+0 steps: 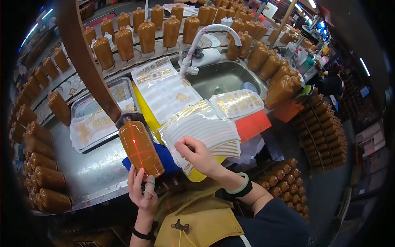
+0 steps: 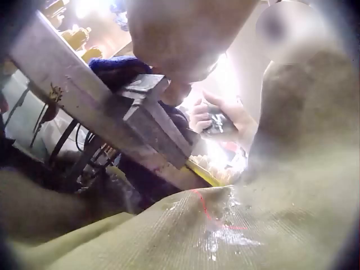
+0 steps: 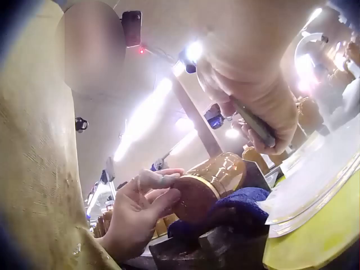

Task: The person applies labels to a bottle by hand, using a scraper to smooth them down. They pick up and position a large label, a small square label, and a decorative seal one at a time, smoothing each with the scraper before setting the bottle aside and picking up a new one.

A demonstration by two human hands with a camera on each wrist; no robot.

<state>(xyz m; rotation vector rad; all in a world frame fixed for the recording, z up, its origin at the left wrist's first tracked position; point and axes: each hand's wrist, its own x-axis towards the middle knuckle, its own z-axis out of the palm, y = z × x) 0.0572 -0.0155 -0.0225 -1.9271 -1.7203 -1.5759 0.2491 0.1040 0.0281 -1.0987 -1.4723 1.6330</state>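
Note:
A glossy brown bottle (image 1: 140, 146) lies tilted on a blue cloth (image 1: 166, 156), its neck toward a dark holder at the foot of a brown post. My left hand (image 1: 144, 191) holds the bottle's base end; in the right wrist view the thumb and fingers of the left hand (image 3: 138, 211) are at the base, beside a gold band on the bottle (image 3: 216, 180). My right hand (image 1: 199, 158) is above the stacked strip sheets (image 1: 205, 127), right of the bottle. Its curled fingers grip a dark flat piece (image 3: 253, 124), visible in the right wrist view.
Behind the sheets is a sink (image 1: 226, 78) with a white curved faucet (image 1: 214, 28). A metal tray (image 1: 92, 138) stands left of the post. Brown bottles line the conveyor at the back and the left side (image 1: 51, 177). An orange-red sheet (image 1: 253, 125) lies to the right.

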